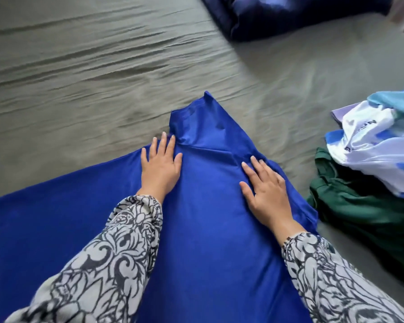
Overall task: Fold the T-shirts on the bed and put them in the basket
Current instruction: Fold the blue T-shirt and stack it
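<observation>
Left hand (161,167): flat, fingers straight and spread, palm down on the blue T-shirt (196,217); fingertips reach the garment's far edge, apparently to pin the cloth while it is smoothed.

Right hand (265,191): likewise flat and unclenched, palm pressed on the same shirt, lying along a turned-in edge; likely holding that fold in place.

Blue T-shirt: spread on the grey bedsheet (79,78) beneath both hands, one side folded inward under the right hand, a sleeve or corner peaking just beyond the left fingertips. Folding judged begun, not finished.

Green garment (364,215): crumpled, to the outside of the right hand, unfolded.

White-and-blue garment (378,148): heaped partly on the green one, further beyond the right hand; awaiting its turn.

Dark blue bedding (289,15): well beyond both hands; blurred, identity uncertain.

Basket: not in view.
</observation>
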